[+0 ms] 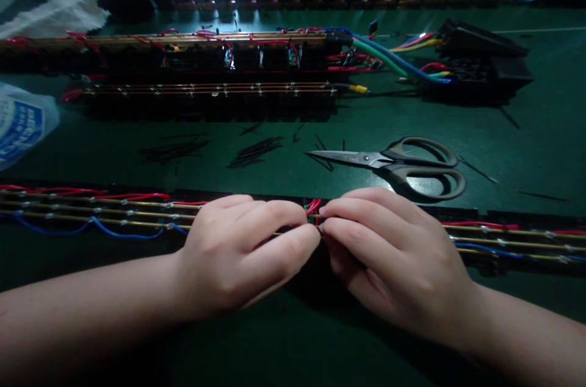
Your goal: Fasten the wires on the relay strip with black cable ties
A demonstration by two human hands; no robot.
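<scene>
A long black power strip housing (123, 207) lies across the table in front of me, its open side showing brass rails with red and blue wires. Over its middle, my left hand (247, 246) is closed, thumb and forefinger pinched together. My right hand (394, 259) is closed too, its fingertips almost meeting the left ones. Short red wires (314, 205) show in the gap between the hands, beside the fingertips. Whatever the fingers pinch is hidden by them. Just beyond the right hand lie scissors (366, 159) with grey-black handles, blades pointing left.
Thin black strips (256, 151) lie in loose piles on the green table. Farther back are another wired housing (192, 42), a shorter rail assembly (210, 91) and a black box (489, 63) on thick cables. A printed plastic bag (22, 124) sits at left.
</scene>
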